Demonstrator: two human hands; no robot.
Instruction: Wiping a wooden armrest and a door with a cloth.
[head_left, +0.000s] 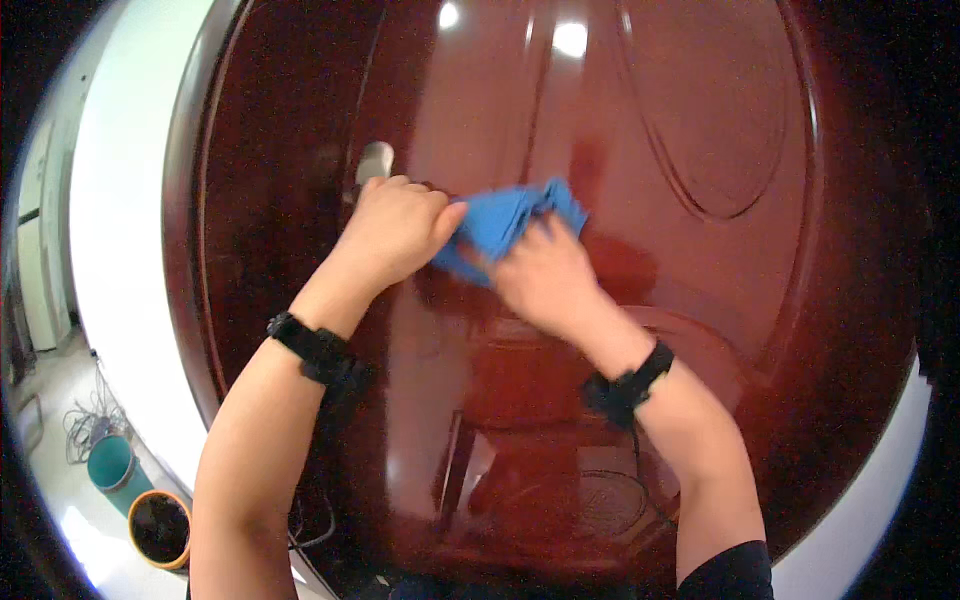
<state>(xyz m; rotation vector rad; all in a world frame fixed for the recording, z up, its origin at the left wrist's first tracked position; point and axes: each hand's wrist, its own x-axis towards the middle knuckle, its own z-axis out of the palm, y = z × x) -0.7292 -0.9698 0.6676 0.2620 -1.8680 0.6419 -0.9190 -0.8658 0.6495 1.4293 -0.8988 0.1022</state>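
Observation:
A glossy dark red wooden door (465, 360) fills most of the view before me. My right hand (544, 270), slightly blurred, presses a crumpled blue cloth (495, 217) against the door's surface, fingers bunched into its folds. My left hand (401, 225) is curled over the metal door handle (376, 159); only the upper end of the handle's plate shows above the knuckles, and the rest is hidden. The left thumb lies at the cloth's left edge. Black bands sit around both wrists.
The door frame (187, 180) and a bright white wall (124, 225) run along the left. On the floor at lower left stand a teal bin (112, 469) and an orange-rimmed container (160, 529), with tangled cables (90, 427) behind them. Curved raised moulding (705, 210) marks the door's right side.

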